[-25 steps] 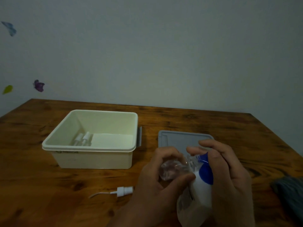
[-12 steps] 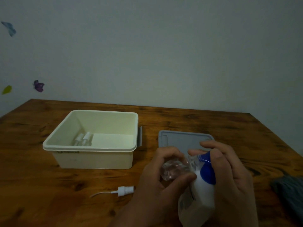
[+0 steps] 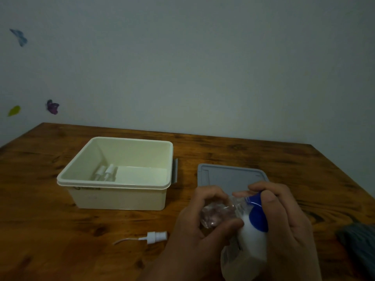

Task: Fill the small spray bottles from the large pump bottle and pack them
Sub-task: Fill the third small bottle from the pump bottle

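My left hand (image 3: 194, 226) grips a small clear spray bottle (image 3: 217, 213) lying on its side, its open neck against the blue pump head (image 3: 257, 213) of the large white pump bottle (image 3: 249, 248). Around that pump bottle curls my right hand (image 3: 284, 224), fingers over the blue top. A white spray cap with its dip tube (image 3: 152, 237) lies loose on the table left of my hands. Two capped small bottles (image 3: 106, 173) lie inside the cream box (image 3: 113, 184).
A grey lid (image 3: 225, 175) lies flat on the wooden table (image 3: 50, 230) right of the box, just beyond my hands. Some dark grey cloth (image 3: 359, 240) shows at the right edge. A plain wall stands behind the table.
Both hands and the two bottles have drifted slightly to the right. The box, lid and loose cap have not moved.
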`<state>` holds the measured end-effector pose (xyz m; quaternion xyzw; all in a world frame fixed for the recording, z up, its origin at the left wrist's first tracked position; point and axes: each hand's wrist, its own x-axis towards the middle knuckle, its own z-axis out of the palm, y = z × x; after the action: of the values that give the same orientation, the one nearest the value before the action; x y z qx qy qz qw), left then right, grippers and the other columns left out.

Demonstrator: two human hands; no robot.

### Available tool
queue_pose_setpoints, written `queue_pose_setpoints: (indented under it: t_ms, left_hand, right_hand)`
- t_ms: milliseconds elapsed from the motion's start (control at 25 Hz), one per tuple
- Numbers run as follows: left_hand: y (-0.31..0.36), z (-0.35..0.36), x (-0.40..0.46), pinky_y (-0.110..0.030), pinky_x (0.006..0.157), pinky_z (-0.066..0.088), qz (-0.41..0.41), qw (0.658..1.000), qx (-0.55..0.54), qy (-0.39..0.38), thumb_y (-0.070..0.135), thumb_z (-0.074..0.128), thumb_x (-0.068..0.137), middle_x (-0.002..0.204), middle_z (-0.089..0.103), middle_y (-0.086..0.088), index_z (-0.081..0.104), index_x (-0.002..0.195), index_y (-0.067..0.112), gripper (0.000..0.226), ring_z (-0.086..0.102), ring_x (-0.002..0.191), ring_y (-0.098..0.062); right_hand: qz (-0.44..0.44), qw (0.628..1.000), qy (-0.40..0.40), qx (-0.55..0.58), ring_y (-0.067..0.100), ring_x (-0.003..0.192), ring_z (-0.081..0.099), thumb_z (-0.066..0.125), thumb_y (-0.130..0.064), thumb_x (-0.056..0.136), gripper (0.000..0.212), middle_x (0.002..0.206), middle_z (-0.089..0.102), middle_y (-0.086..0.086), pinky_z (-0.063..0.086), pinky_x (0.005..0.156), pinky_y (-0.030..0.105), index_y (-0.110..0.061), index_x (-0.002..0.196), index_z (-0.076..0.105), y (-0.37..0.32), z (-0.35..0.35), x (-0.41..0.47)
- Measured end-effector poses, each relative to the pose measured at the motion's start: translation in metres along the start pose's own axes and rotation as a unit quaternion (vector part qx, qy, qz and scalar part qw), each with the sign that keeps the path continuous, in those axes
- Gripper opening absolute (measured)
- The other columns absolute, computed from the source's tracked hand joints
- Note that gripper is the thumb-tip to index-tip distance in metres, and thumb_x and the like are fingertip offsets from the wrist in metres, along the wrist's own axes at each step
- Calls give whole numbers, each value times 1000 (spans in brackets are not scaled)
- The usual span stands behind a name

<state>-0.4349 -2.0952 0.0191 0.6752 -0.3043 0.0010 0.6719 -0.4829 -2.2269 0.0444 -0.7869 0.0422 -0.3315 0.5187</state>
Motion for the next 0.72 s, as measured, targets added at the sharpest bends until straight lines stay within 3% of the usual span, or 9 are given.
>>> queue_pose_setpoints:
  t_ms: [200,440,560,720]
  left_hand:
    - [-1,1,0,-8,73,49,0,1000,-3,-3,24,77,75,106,52,38,46,94,63,52,56,99,9]
    - [-5,1,-2,-9,71,50,4,1000,0,-8,40,72,68,107,56,32,49,97,57,41,59,96,5]
    - [-2,0,-2,-10,71,50,2,1000,-6,-8,26,74,69,105,57,32,50,94,58,46,60,94,6]
    - [-3,0,-1,-13,72,52,1,1000,-6,-13,39,72,67,106,55,34,48,95,61,43,60,96,6]
  right_hand:
    - [0,1000,7,-27,5,78,60,33,-59,75,25,94,61,-22,43,57,8,-56,86,56,0,-1,-1]
    - [-3,999,-18,30,-1,75,64,38,-47,75,23,87,68,-21,46,63,6,-39,80,59,1,0,1]
    - [1,999,-12,32,-1,75,64,39,-48,73,25,85,69,-20,46,62,7,-38,79,60,-1,0,0]
    - [8,1000,-8,15,4,72,61,38,-54,70,26,88,64,-18,43,54,5,-44,81,60,-3,-3,2]
